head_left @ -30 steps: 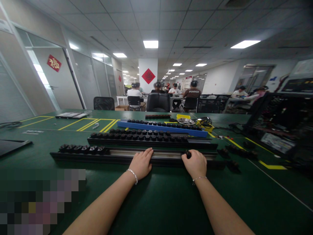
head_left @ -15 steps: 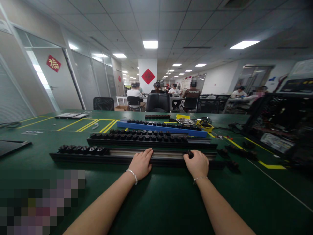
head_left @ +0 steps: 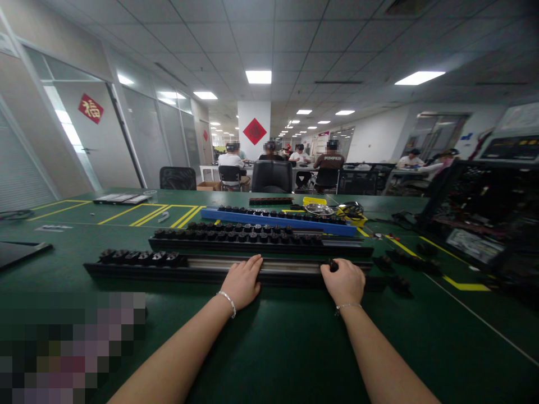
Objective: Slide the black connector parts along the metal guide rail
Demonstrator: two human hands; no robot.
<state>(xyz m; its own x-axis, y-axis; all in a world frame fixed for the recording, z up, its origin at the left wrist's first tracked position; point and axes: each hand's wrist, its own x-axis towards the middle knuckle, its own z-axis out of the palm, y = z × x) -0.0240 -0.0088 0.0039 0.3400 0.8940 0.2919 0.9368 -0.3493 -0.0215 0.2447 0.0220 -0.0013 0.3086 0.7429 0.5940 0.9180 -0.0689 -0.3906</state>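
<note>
A long black channel rail (head_left: pixel 290 278) lies crosswise in front of me, with a row of black socket-like modules (head_left: pixel 138 257) seated at its left end. Over its middle, my left hand (head_left: pixel 241 285) grips the rail, fingers across the top and thumb at the near side. Farther right, my right hand (head_left: pixel 345 282) is closed on a small black module (head_left: pixel 334 266) at the rail's channel; the fingers hide most of it. Behind it lies a second black rail (head_left: pixel 236 245) filled with similar modules.
A blue rail (head_left: pixel 273 220) with more modules lies farther back, near a metal dish (head_left: pixel 319 209) and a yellow tray (head_left: pixel 315 201). Loose black modules (head_left: pixel 398 283) sit right of the rail. A large dark open-framed unit (head_left: pixel 475 224) stands at the right. People sit at far desks.
My right hand has shifted slightly to the right along the rail, with the small black module. My left hand stays in place on the rail.
</note>
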